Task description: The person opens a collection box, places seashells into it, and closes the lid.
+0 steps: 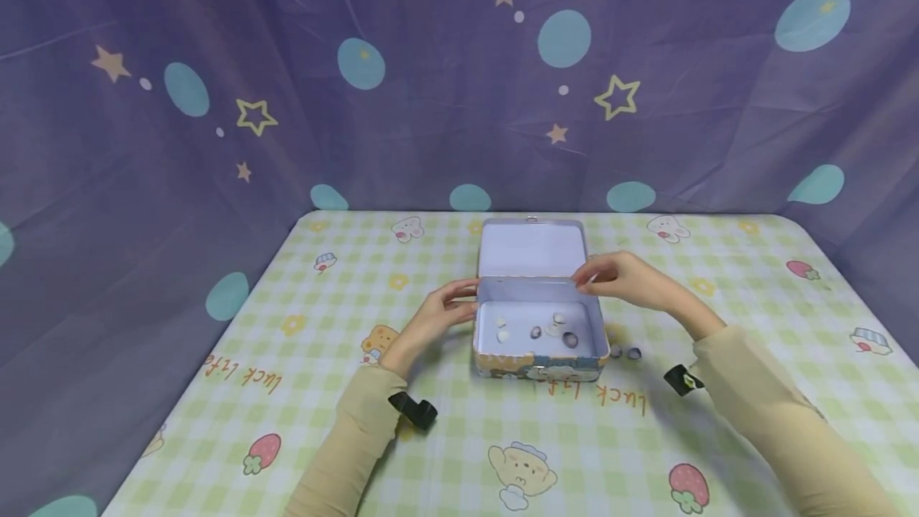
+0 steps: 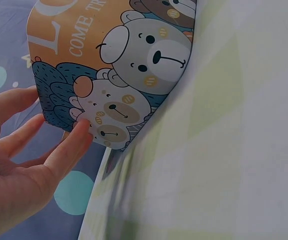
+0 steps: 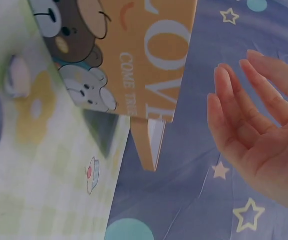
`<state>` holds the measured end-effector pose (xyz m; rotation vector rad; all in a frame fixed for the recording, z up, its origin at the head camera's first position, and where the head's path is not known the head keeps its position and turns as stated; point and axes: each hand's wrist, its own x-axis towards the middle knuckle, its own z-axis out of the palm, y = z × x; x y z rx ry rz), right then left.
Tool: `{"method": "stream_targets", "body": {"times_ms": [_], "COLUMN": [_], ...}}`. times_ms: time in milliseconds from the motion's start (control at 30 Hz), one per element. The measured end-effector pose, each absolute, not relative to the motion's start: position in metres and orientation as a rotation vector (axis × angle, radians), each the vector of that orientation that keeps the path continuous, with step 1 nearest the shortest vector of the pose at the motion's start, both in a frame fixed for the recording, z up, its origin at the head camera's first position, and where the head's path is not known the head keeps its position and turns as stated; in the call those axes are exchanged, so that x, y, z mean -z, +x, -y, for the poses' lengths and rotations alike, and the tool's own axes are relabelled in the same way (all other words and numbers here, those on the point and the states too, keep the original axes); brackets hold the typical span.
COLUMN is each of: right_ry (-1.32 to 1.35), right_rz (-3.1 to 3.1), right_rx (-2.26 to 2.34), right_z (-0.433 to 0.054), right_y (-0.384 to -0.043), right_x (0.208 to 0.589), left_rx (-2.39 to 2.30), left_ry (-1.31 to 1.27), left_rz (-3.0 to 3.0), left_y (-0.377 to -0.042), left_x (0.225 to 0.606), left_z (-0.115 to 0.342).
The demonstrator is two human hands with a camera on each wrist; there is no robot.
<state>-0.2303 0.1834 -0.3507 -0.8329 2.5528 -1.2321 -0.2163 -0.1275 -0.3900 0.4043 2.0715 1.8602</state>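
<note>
An open tin box [image 1: 540, 369] with bear drawings stands mid-table, its pale lid [image 1: 532, 248] tipped back. Several small shells [image 1: 570, 340] lie scattered on its floor. My left hand [image 1: 441, 309] rests against the box's left side; the left wrist view shows its fingers at the printed wall [image 2: 118, 65]. Over the back right corner hovers my right hand [image 1: 621, 279]. In the right wrist view, that hand's loosely bent fingers hold nothing and stand apart from the box wall [image 3: 128, 55].
Two dark shells [image 1: 634, 353] lie on the table just right of the box. A green checked cloth [image 1: 431, 453] with cartoon prints covers the table. Behind it hangs a purple curtain [image 1: 445, 134] with stars and ovals.
</note>
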Motion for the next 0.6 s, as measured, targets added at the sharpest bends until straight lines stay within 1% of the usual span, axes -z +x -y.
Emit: {"method": "stream_targets", "body": {"times_ms": [267, 600], "right_ry": [-0.785, -0.794], "right_rz": [-2.59, -2.615], "right_rx": [1.241, 1.15], "right_z": [-0.201, -0.221], "right_y": [-0.216, -0.205], "right_x": [0.354, 0.365], "left_rx": [-1.845, -1.854], "left_ry": [0.415, 0.418], "left_rz": [-2.076, -2.081], "left_y": [-0.216, -0.216], "left_x": [0.389, 0.39], "left_z": [0.129, 0.128]}}
